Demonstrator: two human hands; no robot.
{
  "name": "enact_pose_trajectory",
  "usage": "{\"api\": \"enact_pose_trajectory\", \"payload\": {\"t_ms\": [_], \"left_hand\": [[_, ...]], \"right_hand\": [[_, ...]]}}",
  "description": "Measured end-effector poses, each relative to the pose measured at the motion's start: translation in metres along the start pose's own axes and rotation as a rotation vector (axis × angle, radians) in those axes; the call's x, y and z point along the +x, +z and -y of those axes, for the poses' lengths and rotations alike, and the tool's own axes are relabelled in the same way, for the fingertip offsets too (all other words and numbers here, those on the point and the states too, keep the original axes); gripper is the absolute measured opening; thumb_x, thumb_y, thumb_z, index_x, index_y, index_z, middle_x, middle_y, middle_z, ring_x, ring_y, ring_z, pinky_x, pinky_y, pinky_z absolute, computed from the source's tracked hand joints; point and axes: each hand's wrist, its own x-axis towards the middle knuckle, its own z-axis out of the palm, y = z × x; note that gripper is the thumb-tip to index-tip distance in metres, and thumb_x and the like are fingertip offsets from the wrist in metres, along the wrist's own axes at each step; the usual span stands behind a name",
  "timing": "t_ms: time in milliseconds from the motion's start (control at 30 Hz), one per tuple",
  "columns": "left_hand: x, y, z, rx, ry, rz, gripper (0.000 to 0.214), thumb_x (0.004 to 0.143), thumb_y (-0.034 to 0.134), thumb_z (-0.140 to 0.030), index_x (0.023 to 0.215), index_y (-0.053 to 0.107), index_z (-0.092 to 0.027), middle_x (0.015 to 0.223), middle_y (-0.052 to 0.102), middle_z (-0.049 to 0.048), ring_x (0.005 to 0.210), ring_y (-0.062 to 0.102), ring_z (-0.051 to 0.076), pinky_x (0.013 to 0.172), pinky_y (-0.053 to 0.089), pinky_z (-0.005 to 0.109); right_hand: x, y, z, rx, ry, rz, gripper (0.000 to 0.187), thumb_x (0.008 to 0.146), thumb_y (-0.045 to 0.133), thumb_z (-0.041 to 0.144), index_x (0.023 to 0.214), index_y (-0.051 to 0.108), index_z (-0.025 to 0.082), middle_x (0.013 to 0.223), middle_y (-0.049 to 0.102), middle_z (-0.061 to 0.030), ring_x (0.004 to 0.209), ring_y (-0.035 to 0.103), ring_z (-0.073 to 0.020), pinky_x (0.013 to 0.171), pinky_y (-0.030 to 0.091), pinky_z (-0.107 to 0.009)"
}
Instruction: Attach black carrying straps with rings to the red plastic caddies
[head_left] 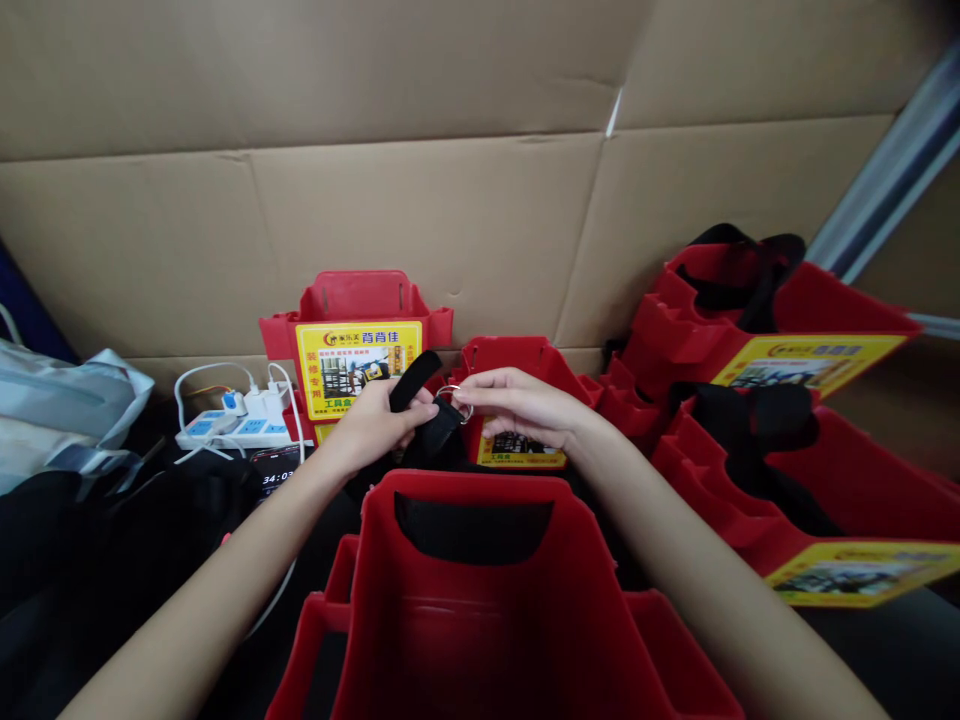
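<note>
My left hand [382,420] pinches a black webbing strap [415,380], whose free end sticks up past the fingers. A metal ring [456,404] sits at the strap, and the fingertips of my right hand [517,405] are closed on its upper right side. Whether the strap passes through the ring is hard to make out. Just below both hands stands a red plastic tool box [480,620], open at the top, with a black band [474,530] running across the inside of its near-hand wall.
Behind are a red box with a yellow label [358,365] and another red box [510,352]. More strapped red boxes [817,300] stand on the right. On the left are a power strip [247,425], a phone [274,468] and white bags [67,400]. Cardboard [420,220] forms the back.
</note>
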Motion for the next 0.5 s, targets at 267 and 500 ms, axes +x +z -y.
{"api": "enact_pose_trajectory", "payload": {"t_ms": [267,500], "left_hand": [[-0.003,-0.002,-0.009,-0.257,-0.123,0.076,0.050,0.077,0.033,-0.066,0.063,0.036,-0.018,0.054,0.035,-0.0042,0.039,0.019,0.004,0.039,0.010,0.019],[0.001,0.003,0.003,-0.135,-0.029,0.072,0.046,0.080,0.030,-0.061,0.059,0.032,-0.020,0.050,0.031,-0.0038,0.040,0.025,0.008,0.039,0.018,0.021]], "right_hand": [[0.005,-0.005,0.000,0.223,0.070,-0.145,0.009,0.076,0.061,0.019,0.080,0.063,0.012,0.079,0.064,-0.0038,0.062,0.061,-0.0077,0.055,0.056,-0.018],[0.002,0.010,0.005,0.302,0.020,-0.225,0.007,0.079,0.056,0.015,0.083,0.061,0.012,0.081,0.065,-0.0035,0.060,0.063,-0.0073,0.065,0.058,-0.021]]}}
